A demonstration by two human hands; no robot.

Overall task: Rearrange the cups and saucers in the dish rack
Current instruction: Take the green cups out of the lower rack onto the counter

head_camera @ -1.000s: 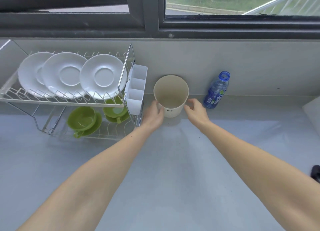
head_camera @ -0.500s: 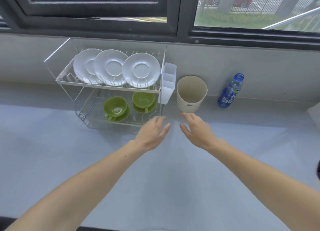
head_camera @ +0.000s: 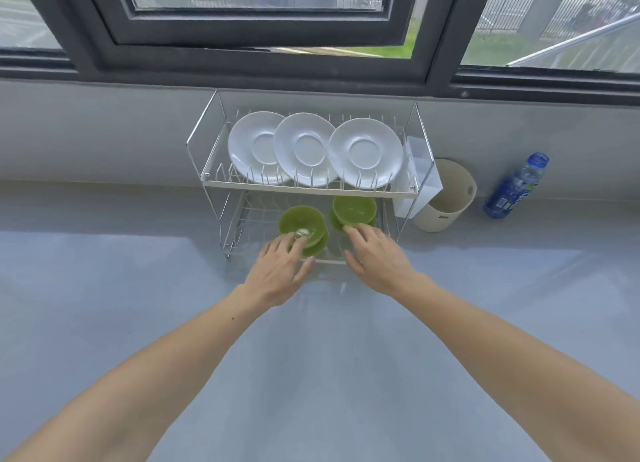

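Note:
A two-tier wire dish rack (head_camera: 311, 186) stands against the wall under the window. Three white saucers (head_camera: 304, 148) stand upright on its upper tier. On the lower tier sit two green cups, each on a green saucer: the left cup (head_camera: 301, 222) and the right cup (head_camera: 354, 209). My left hand (head_camera: 282, 271) reaches to the left cup, fingers straight and touching its near rim. My right hand (head_camera: 377, 253) stretches toward the right cup, fingertips at its near edge. Neither hand holds anything.
A white cutlery holder (head_camera: 417, 181) hangs on the rack's right side. A beige container (head_camera: 450, 202) stands just right of it, and a blue bottle (head_camera: 516, 188) further right. The grey counter (head_camera: 311, 357) spreads in front.
Both hands left the beige container, drew back, then moved left to the rack's lower tier and now reach the green cups. The view has shifted so the rack sits centred.

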